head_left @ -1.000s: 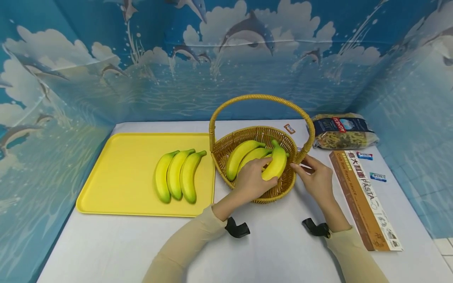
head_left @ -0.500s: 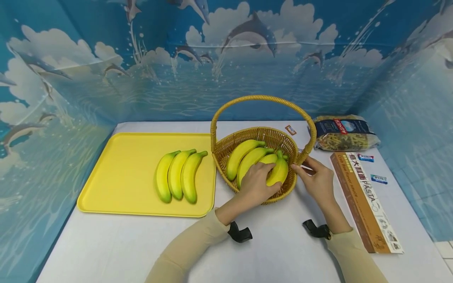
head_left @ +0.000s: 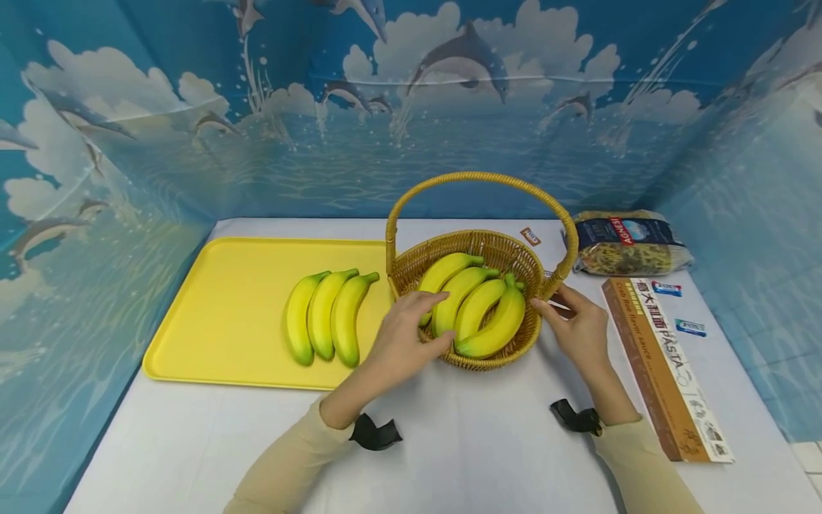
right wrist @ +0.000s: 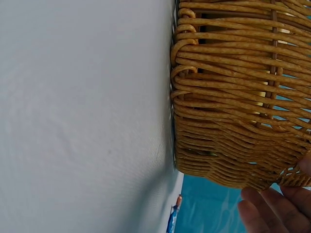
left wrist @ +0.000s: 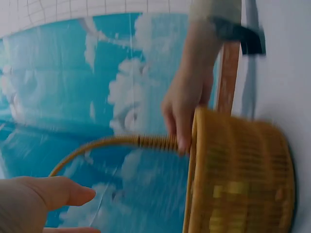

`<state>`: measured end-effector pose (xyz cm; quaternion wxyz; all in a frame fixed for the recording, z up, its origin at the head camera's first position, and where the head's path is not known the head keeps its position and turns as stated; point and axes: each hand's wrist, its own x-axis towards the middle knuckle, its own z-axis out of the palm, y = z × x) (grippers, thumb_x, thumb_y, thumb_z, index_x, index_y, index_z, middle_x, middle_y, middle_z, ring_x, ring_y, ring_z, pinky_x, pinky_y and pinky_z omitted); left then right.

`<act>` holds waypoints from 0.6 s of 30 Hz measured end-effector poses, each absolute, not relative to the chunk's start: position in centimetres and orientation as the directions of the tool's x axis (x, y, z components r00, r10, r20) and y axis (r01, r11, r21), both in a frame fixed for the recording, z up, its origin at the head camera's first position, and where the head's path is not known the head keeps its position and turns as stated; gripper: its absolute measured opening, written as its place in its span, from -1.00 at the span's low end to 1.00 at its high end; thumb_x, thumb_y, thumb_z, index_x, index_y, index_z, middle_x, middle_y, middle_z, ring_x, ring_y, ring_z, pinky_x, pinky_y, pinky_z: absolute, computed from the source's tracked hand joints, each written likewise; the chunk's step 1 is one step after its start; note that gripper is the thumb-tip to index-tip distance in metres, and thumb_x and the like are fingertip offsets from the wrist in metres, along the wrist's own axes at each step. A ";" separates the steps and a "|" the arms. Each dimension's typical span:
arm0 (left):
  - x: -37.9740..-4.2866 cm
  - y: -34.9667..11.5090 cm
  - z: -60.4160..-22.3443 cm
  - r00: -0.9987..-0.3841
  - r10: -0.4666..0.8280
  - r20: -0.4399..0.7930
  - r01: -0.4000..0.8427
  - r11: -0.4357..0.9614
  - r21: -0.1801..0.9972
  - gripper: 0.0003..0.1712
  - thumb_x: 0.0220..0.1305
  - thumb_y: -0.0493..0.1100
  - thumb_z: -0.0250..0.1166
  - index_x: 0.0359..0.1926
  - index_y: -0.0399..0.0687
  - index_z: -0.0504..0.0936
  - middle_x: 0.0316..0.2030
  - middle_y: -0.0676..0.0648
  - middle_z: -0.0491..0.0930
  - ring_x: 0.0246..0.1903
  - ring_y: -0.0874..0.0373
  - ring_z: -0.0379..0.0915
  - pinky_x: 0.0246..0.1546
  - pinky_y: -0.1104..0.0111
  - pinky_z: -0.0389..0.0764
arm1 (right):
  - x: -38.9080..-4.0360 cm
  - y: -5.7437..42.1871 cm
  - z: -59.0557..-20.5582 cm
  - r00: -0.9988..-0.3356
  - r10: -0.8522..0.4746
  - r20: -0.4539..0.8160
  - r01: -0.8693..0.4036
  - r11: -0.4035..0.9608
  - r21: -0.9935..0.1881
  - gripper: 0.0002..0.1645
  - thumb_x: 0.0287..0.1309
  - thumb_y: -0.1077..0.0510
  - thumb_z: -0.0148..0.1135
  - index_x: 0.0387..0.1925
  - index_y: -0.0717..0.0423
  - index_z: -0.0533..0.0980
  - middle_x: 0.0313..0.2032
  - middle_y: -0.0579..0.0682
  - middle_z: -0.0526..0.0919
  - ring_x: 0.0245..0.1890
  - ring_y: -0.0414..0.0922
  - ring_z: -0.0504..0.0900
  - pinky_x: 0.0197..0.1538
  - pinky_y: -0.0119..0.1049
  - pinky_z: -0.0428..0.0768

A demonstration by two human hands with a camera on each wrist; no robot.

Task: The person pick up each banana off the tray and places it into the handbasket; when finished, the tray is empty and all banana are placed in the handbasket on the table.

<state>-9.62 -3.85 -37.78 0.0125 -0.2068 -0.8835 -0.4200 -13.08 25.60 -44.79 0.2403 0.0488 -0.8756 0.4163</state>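
So there are at least four yellow plastic-looking bananas with greenish tips (head_left: pixel 497 328) sitting inside a golden-brown woven wicker basket with a tall arched handle (head_left: pixel 484 364). Three lie side by side, and the rightmost one slants, its lower end up against its neighbour's.

The left hand (head_left: pixel 404 335) is at the basket's left front edge, thumb and fingers spread well apart, holding nothing. The right hand (head_left: pixel 581 328) is pinching the basket's right rim, right by the foot of the handle.

Just left of the basket there's a flat yellow rectangular tray (head_left: pixel 212 321) with three more yellow bananas in a row (head_left: pixel 347 321). Over on the right, a long brown-and-white cardboard PASTA box (head_left: pixel 668 368) lies at an angle, with a clear AGNESI bag with a dark blue label (head_left: pixel 632 243) behind it. Everything's on a white-covered counter (head_left: pixel 449 450), with a blue dolphin-print sheet (head_left: pixel 289 157) hung behind.
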 end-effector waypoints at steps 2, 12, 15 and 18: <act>-10.1 -6.0 -37.7 -0.929 0.287 0.235 0.362 0.563 0.743 -0.39 0.21 -0.08 0.34 0.29 -0.10 0.49 0.17 -0.17 0.49 0.05 -0.07 0.44 -0.01 0.05 0.50 | -13.1 25.7 -44.8 -0.880 0.117 0.460 -0.285 0.646 -0.708 -0.50 0.10 0.19 0.42 0.08 0.29 0.59 -0.07 0.28 0.70 -0.20 -0.80 0.41 -0.23 -0.75 0.50; -12.6 -17.6 -38.4 -0.951 -0.101 0.293 0.181 0.587 0.789 -0.27 0.25 -0.19 0.32 0.42 -0.06 0.31 0.31 -0.28 0.26 0.23 -0.17 0.18 0.12 -0.04 0.33 | -13.2 25.7 -44.7 -0.879 0.120 0.461 -0.294 0.626 -0.723 -0.52 0.11 0.21 0.41 0.08 0.30 0.59 -0.08 0.29 0.70 -0.20 -0.79 0.43 -0.22 -0.79 0.46; -12.7 -20.2 -39.3 -0.950 -0.172 0.261 0.118 0.575 0.809 -0.23 0.26 -0.21 0.30 0.46 -0.04 0.24 0.34 -0.31 0.18 0.23 -0.21 0.15 0.14 -0.09 0.28 | -13.2 25.7 -44.9 -0.880 0.121 0.459 -0.290 0.628 -0.722 -0.51 0.10 0.21 0.41 0.08 0.29 0.59 -0.08 0.28 0.70 -0.21 -0.78 0.43 -0.22 -0.79 0.46; -12.8 -22.0 -40.1 -0.954 -0.214 0.211 0.065 0.540 0.839 -0.19 0.26 -0.21 0.30 0.49 0.00 0.18 0.37 -0.31 0.13 0.26 -0.24 0.12 0.17 -0.11 0.26 | -13.2 25.8 -45.0 -0.881 0.121 0.458 -0.287 0.632 -0.720 -0.51 0.10 0.20 0.41 0.08 0.28 0.59 -0.09 0.28 0.71 -0.20 -0.78 0.43 -0.22 -0.78 0.47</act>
